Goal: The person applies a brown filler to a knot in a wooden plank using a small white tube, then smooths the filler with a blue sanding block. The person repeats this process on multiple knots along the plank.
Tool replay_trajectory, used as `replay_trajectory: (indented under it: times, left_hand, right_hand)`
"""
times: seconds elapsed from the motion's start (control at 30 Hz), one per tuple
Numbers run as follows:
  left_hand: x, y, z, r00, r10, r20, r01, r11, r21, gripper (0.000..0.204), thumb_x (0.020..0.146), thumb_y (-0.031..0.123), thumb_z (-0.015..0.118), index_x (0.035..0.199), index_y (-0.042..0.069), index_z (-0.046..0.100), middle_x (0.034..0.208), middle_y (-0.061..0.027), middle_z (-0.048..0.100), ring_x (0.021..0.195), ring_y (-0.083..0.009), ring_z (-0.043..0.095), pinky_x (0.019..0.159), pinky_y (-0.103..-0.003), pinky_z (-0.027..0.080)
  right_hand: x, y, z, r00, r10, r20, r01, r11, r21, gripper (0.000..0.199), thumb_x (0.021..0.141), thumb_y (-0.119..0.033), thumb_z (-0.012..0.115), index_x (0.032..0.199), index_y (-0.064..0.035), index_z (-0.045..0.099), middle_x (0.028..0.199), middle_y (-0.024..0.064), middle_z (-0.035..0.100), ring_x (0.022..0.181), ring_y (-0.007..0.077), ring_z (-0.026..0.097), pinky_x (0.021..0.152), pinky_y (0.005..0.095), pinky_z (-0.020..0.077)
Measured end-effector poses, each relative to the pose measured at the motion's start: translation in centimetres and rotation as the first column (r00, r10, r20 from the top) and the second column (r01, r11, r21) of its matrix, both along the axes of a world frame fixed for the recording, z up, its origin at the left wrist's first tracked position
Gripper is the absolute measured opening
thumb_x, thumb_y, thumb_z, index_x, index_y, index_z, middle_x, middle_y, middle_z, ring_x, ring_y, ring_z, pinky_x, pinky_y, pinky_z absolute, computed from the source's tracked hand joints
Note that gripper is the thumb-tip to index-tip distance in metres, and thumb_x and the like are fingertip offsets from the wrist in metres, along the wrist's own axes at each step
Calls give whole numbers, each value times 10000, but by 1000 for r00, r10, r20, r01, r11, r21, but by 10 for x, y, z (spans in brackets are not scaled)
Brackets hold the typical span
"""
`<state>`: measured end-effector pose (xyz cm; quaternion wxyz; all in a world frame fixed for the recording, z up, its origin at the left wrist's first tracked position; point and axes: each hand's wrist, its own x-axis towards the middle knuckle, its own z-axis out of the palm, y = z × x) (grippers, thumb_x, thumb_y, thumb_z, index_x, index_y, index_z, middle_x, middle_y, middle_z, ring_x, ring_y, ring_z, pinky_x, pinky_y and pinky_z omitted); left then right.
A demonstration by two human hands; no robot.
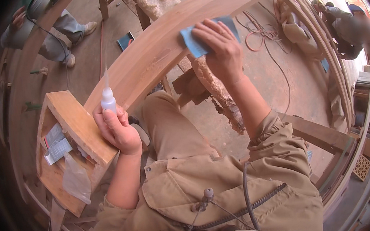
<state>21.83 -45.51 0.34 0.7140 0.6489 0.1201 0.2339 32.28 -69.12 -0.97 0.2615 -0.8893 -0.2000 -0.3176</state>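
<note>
Left hand (116, 130) is gripping a small white glue bottle (108, 99), fingers curled tight; right hand (221, 48) is pressing blue sandpaper (194, 42) flat-fingered against the curved wooden beam (152, 58).

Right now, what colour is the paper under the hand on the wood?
Blue. The paper under the right hand shows best in the head view.
</note>
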Motion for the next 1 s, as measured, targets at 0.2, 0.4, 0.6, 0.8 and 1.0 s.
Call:
replay_trajectory:
  times: [0.2,0.4,0.6,0.8,1.0]
  left_hand:
    - [1,-1,-5,1000,17,9,-17,1000,-5,335,969,359,466,1009,27,486,720,29,423,576,-23,294,486,-160,230]
    - [-2,1,-4,1000,9,18,-8,999,-49,349,960,376,477,997,29,483,713,23,422,574,-27,293,486,-164,228]
    - [-3,0,-5,1000,15,20,-15,999,-36,357,953,381,486,979,25,478,711,17,431,570,-33,310,483,-167,236]
    - [-7,5,-7,999,-48,9,48,999,-19,335,977,380,420,1025,53,474,728,20,410,610,-59,354,515,-192,277]
    - [-6,4,-7,998,-54,23,55,998,-28,334,978,383,420,1026,56,472,730,20,411,607,-60,355,511,-189,277]
  right_hand:
    - [-42,51,9,986,131,-105,-121,988,96,375,691,16,593,1055,-51,649,1100,104,671,1118,272,604,1016,415,446]
    - [-3,10,5,998,-56,22,54,996,66,334,728,35,588,1053,-24,642,1048,126,676,1033,282,639,955,397,495]
    - [-43,57,6,968,246,-40,-242,967,85,360,699,39,564,1048,-8,635,1022,107,678,1034,232,642,958,386,498]
    - [-10,30,5,999,2,50,-6,997,82,219,788,10,578,997,-8,644,943,129,685,940,262,665,917,398,519]
    - [-15,25,13,994,110,16,-110,993,38,229,777,21,580,997,-15,634,948,117,683,930,264,664,906,403,521]
